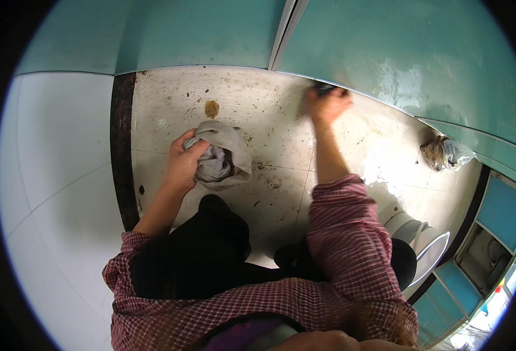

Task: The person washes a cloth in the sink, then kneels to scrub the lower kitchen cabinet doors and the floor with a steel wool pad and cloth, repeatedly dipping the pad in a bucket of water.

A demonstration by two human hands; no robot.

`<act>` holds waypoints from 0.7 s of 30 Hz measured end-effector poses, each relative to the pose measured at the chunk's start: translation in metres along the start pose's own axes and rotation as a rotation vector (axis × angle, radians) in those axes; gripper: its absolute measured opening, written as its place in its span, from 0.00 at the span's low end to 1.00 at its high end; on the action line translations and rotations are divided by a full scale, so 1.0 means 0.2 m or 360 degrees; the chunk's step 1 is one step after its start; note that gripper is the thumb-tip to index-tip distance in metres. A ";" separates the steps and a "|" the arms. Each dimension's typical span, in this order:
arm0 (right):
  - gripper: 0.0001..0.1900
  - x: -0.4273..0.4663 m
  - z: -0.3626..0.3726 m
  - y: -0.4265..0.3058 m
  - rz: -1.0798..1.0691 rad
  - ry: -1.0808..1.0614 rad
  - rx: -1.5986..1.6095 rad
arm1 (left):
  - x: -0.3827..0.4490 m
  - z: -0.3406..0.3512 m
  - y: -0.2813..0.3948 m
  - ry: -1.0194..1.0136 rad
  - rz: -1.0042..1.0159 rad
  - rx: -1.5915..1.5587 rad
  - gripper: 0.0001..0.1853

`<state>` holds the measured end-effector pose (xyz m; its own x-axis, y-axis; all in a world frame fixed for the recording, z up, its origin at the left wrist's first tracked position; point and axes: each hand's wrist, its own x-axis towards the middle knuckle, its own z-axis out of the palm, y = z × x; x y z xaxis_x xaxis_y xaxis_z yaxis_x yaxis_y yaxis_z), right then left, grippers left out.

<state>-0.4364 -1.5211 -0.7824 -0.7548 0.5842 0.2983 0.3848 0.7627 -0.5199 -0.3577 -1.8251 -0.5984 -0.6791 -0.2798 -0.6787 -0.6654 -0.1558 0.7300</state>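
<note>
My left hand point(184, 164) grips a bunched grey-beige cloth point(229, 153), held above the tiled floor point(262, 123) at the left of centre. The floor is wet in places and spotted with brown dirt; one larger brown stain point(211, 109) lies just beyond the cloth. My right hand point(329, 105) is stretched forward, blurred, at the foot of the green cabinet doors point(372, 57). It holds a small dark object point(323, 88) down by the door's lower edge; what kind of object cannot be told.
A white bucket point(429, 254) stands on the right beside my knee. A clear plastic bag point(449, 154) with brownish contents lies by the cabinet at the right. A dark floor strip point(123, 149) and a white tiled surface point(64, 175) are on the left. Blue cabinets point(501, 210) stand at the far right.
</note>
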 end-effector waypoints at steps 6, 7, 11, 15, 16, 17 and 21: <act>0.29 -0.15 0.04 -0.12 -0.0121 -0.0545 0.1188 | -0.10 -0.09 0.03 -0.0137 0.0235 -0.0030 0.16; 0.18 -0.09 -0.02 -0.09 -0.0070 -0.0376 0.0909 | -0.15 -0.15 0.02 -0.0046 0.0280 -0.0123 0.15; 0.18 0.00 -0.06 -0.06 0.0293 0.0225 -0.0373 | -0.33 -0.45 -0.02 0.0265 0.0253 -0.0310 0.14; 0.27 -0.28 0.15 -0.59 -0.0120 -0.0738 0.0361 | -0.54 -0.61 -0.18 0.0389 0.0287 -0.0405 0.14; 0.27 -0.38 0.21 -0.70 -0.0654 -0.0713 0.0233 | -0.58 -0.64 -0.21 0.0441 0.0296 -0.0436 0.13; 0.28 -0.45 0.25 -0.78 -0.1363 -0.0651 0.0213 | -0.63 -0.67 -0.25 0.0488 0.0337 -0.0415 0.13; 0.22 -0.43 0.23 -0.81 -0.1085 -0.0407 0.0359 | -0.74 -0.81 -0.34 0.0583 0.0468 -0.0463 0.13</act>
<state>-0.4573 -1.7081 -0.7607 -0.8965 -0.0994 0.4318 -0.3079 0.8404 -0.4460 -0.1609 -1.9261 -0.5349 -0.6364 -0.6543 -0.4085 -0.3159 -0.2620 0.9119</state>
